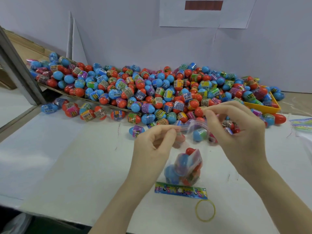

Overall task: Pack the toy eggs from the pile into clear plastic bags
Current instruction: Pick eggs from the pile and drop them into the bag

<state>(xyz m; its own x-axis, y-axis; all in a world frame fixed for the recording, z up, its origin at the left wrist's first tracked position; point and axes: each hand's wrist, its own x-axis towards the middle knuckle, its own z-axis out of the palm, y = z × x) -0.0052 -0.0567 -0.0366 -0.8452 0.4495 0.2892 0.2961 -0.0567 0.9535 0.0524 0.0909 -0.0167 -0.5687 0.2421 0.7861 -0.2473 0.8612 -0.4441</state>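
A big pile of red and blue toy eggs (152, 92) with printed wrappers lies along the back of the white table (67, 157). A clear plastic bag (185, 168) holding several eggs hangs between my hands, its colourful printed header (180, 192) at the bottom. My left hand (153, 146) pinches the bag's open top edge at the left. My right hand (236, 130) pinches the same edge at the right, close to the pile's front. Both hold the mouth stretched sideways.
A yellow rubber band (205, 210) lies on the table below the bag. A yellow tray (263, 108) sits under eggs at the right. More printed bags (302, 124) lie at the right edge. A cardboard sheet (81, 98) slopes under the pile's left part; a grey post (18, 68) stands far left.
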